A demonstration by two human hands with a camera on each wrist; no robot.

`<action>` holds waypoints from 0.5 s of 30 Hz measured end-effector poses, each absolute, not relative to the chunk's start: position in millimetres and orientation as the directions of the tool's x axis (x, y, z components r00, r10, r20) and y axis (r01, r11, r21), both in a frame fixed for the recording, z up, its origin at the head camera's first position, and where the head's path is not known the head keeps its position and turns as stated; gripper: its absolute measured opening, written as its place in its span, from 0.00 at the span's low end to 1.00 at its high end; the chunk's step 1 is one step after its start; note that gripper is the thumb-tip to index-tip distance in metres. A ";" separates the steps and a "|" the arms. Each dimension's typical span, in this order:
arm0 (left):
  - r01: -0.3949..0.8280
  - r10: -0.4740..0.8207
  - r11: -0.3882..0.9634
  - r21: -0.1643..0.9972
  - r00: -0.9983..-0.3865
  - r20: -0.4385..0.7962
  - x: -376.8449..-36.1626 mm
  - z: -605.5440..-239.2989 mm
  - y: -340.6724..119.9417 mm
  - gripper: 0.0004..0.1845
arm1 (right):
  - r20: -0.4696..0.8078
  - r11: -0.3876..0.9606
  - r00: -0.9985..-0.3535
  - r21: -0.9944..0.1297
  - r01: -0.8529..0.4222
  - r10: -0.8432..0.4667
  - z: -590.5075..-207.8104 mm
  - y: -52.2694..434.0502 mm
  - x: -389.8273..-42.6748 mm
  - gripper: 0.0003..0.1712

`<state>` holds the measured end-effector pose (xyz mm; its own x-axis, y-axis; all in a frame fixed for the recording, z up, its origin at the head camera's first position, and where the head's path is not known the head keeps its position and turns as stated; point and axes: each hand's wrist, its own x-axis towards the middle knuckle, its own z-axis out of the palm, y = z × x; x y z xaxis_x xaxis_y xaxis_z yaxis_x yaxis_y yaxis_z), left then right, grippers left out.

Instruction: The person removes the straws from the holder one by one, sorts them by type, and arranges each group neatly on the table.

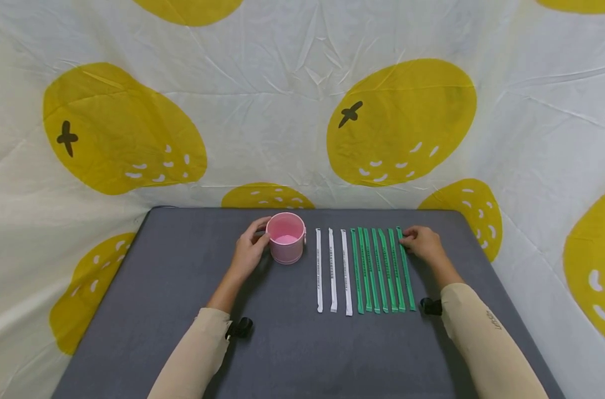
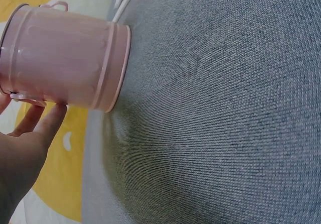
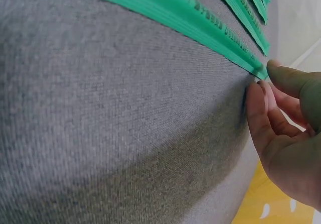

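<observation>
A pink tin cup (image 1: 285,239) stands upright on the grey table (image 1: 172,310). My left hand (image 1: 260,235) curls round its left side. In the left wrist view my fingers (image 2: 44,119) touch the wall of the cup (image 2: 65,58). To the right of the cup lie three white strips (image 1: 332,270) and then several green strips (image 1: 379,270), all side by side. My right hand (image 1: 407,239) pinches the far end of the rightmost green strip (image 1: 406,274). The right wrist view shows my thumb and forefinger (image 3: 253,101) closed at that strip's tip (image 3: 220,30).
A white cloth with yellow fruit prints (image 1: 402,122) hangs behind the table and drapes round both sides. Bare grey surface lies in front of the strips and to the left of the cup. A small black camera (image 1: 239,328) sits on each wrist.
</observation>
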<state>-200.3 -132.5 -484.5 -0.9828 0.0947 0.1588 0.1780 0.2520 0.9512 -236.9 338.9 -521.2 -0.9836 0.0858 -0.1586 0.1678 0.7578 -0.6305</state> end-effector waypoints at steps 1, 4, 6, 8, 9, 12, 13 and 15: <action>0.179 0.091 0.247 0.952 -0.983 0.161 -203.0 -489.6 -133.4 0.23 | -0.152 0.765 -0.984 -0.623 0.165 0.089 -520.5 339.4 -237.0 0.21; 0.188 0.076 0.233 0.954 -0.982 0.175 -209.5 -502.7 -135.5 0.24 | -0.120 0.790 -0.990 -0.598 0.136 0.080 -514.1 340.1 -235.9 0.21; 0.196 0.066 0.232 0.953 -0.980 0.186 -211.1 -507.2 -136.8 0.24 | -0.088 0.802 -0.994 -0.587 0.110 0.072 -508.1 340.0 -234.4 0.21; 0.197 0.062 0.240 0.950 -0.980 0.188 -211.3 -508.7 -137.7 0.23 | -0.051 0.804 -0.997 -0.590 0.082 0.064 -499.7 339.0 -231.8 0.22; 0.194 0.062 0.249 0.949 -0.981 0.185 -211.2 -508.8 -138.0 0.23 | -0.031 0.800 -0.998 -0.597 0.068 0.062 -494.6 337.9 -230.1 0.22; 0.181 0.072 0.291 0.939 -0.983 0.167 -209.8 -503.7 -138.9 0.23 | 0.036 0.782 -0.997 -0.623 0.035 0.072 -477.2 332.6 -223.0 0.24; 0.176 0.073 0.316 0.932 -0.984 0.161 -208.8 -500.2 -139.4 0.23 | 0.061 0.774 -0.995 -0.632 0.024 0.080 -470.8 330.2 -220.1 0.25; 0.174 0.078 0.369 0.913 -0.985 0.156 -206.9 -491.6 -141.2 0.24 | 0.120 0.768 -0.988 -0.640 0.001 0.102 -459.0 324.7 -214.0 0.26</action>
